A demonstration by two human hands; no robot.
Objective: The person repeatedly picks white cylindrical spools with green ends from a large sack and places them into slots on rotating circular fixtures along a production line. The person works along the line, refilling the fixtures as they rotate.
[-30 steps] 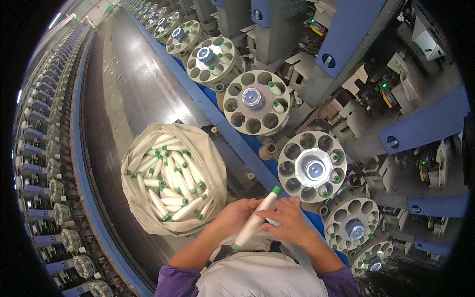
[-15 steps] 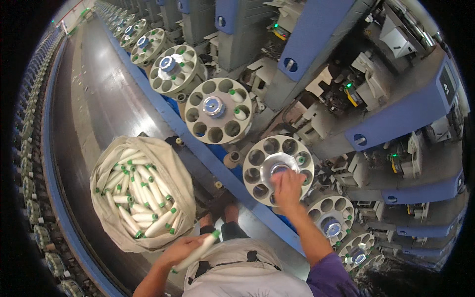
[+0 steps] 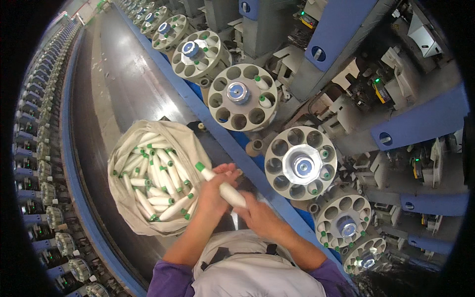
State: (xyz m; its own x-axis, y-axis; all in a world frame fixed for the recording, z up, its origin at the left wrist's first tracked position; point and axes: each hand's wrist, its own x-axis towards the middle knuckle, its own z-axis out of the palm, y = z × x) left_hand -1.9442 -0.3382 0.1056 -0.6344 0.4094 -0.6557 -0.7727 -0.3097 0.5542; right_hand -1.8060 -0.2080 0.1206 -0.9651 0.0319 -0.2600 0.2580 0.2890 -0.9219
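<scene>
Long rows of textile machinery are seen curving away along a dark aisle floor (image 3: pixel 114 94), viewed from above the worker's head. One landmark is taken: the round cream magazine (image 3: pixel 301 163) with a ring of pockets and a silver hub, set on the blue machine rail (image 3: pixel 232 143).

Left of that magazine, and slightly lower in the picture, a white yarn bobbin with a green tip (image 3: pixel 217 182) is held slanted, green end up and away from the magazine. It is gripped around its middle by the left hand (image 3: pixel 213 190), fingers closed on it. Its lower end is met by the right hand (image 3: pixel 257 213), whose fingers appear curled at it; whether it grips firmly cannot be told.

Further left of the magazine, an open cloth sack (image 3: pixel 148 178) stands on the floor, filled with similar bobbins.

Several magazine pockets look empty. The step in hand is judged to be preparing one bobbin between both hands. A reach to the right, toward an empty pocket, would be called for next, tip aligned.
</scene>
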